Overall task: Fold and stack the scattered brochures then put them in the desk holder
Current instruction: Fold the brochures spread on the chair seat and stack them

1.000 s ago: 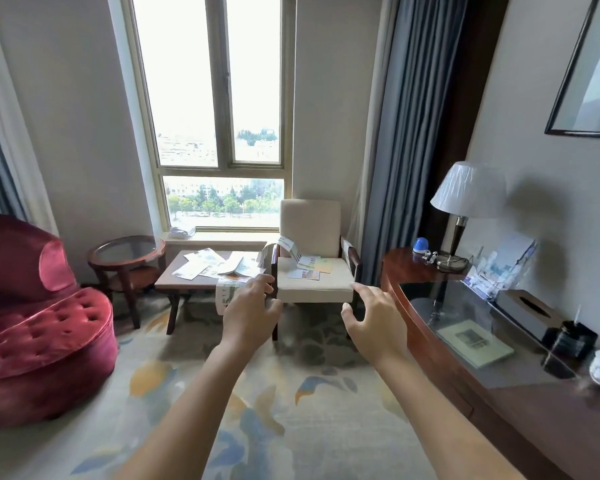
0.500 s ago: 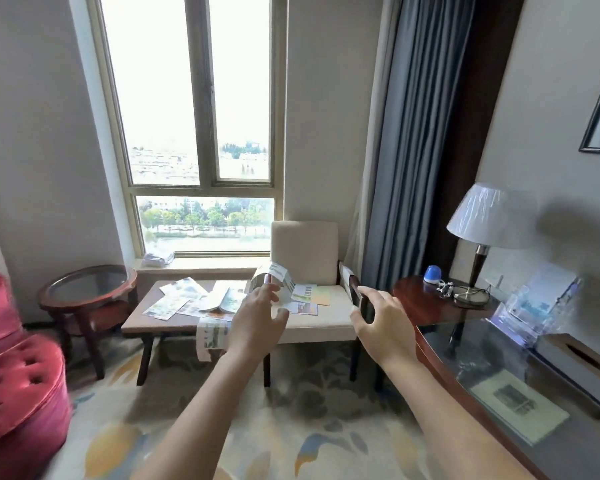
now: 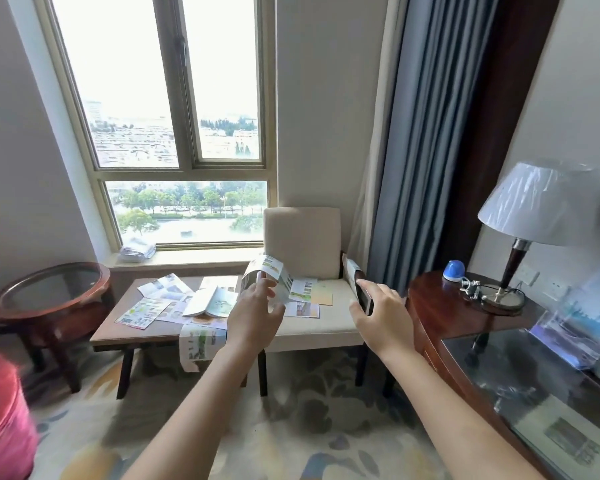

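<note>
While both arms stretch up from the bottom of the frame: the two hands hang apart in the centre, in front of the chair.
Left hand (image 3: 253,315): fingers spread and loose, holding nothing; it overlaps in the picture a curled brochure (image 3: 274,271) draped over the chair's left arm, and contact cannot be told.
Right hand (image 3: 381,315): fingers apart, empty, just beside the chair's right armrest, where another brochure (image 3: 352,273) lies over the arm.
Chair (image 3: 302,237): beige, centre of the frame under the window; several flat brochures (image 3: 307,296) lie on its seat.
Low table (image 3: 132,336): left of the chair; scattered brochures (image 3: 160,301) cover its top, some open, some overlapping, and one brochure (image 3: 200,344) hangs over the front edge.
Desk (image 3: 440,306): dark wood with a glass top, along the right edge of the frame.
Desk holder (image 3: 582,327): clear, blurred, on the desk at far right with printed sheets standing in it.
Lamp (image 3: 527,216): white shade, on the desk's far end, above the holder in the frame.
Round side table (image 3: 52,292): far left, glass-topped.
</note>
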Demonstrator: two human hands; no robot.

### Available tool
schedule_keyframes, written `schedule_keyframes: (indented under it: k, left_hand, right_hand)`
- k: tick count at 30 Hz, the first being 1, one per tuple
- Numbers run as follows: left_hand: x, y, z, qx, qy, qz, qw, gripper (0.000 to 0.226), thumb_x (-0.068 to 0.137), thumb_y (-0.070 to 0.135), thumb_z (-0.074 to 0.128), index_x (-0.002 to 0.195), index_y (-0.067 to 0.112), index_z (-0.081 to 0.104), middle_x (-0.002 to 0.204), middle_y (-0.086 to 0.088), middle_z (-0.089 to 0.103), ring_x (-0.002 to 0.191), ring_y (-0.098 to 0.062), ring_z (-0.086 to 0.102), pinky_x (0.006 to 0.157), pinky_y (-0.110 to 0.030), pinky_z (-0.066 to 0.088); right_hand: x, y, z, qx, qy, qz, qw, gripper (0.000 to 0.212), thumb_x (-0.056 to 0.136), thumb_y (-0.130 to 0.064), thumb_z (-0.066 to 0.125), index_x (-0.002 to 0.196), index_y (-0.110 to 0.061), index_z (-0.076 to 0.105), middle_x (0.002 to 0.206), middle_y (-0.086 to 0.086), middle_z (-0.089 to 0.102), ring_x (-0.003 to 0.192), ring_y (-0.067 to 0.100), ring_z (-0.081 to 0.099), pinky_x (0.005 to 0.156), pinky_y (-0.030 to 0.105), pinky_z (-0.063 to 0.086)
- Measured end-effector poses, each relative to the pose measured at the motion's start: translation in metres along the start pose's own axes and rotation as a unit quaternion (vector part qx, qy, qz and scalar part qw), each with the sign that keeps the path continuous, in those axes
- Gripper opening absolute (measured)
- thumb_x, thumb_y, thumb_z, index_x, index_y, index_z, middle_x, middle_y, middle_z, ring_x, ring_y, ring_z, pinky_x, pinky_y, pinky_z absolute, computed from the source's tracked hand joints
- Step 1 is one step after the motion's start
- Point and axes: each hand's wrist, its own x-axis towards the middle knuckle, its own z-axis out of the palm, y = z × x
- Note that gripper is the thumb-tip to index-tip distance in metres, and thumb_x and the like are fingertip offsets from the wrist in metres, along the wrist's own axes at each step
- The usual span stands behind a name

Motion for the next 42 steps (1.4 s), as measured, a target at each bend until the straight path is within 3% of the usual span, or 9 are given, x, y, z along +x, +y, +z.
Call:
schedule_keyframes:
  k: [15,27,42]
  left_hand:
    - [0.228,-0.021,0.11,-0.001,-0.002,-0.02,1.0,0.037,0.084,0.028,0.054,0.121,0.023,0.052,0.112,0.006,0.065,0.102,-0.015,0.06,0.082,-0.039,0.054]
    - [0.406,-0.098,0.197,-0.023,-0.035,-0.022,0.999,0.038,0.084,0.025,0.055,0.121,0.024,0.049,0.11,0.009,0.064,0.099,-0.012,0.058,0.073,-0.031,0.047]
    - [0.592,-0.17,0.278,-0.02,-0.081,-0.028,0.996,0.038,0.083,0.022,0.055,0.12,0.017,0.053,0.11,0.003,0.066,0.099,-0.016,0.061,0.08,-0.036,0.052]
  right_hand:
    - [0.231,0.065,0.114,0.014,-0.013,-0.013,1.0,0.04,0.086,-0.035,0.054,0.125,-0.026,0.056,0.122,-0.005,0.061,0.124,0.016,0.046,0.086,0.034,0.048]
    - [0.367,0.106,0.235,0.001,-0.025,0.038,0.999,0.041,0.086,-0.034,0.054,0.126,-0.026,0.056,0.124,-0.004,0.06,0.119,0.015,0.047,0.083,0.032,0.047]
    - [0.514,0.145,0.362,-0.041,-0.045,0.097,0.993,0.039,0.086,-0.031,0.055,0.124,-0.023,0.057,0.124,0.0,0.061,0.118,0.021,0.048,0.085,0.037,0.049]
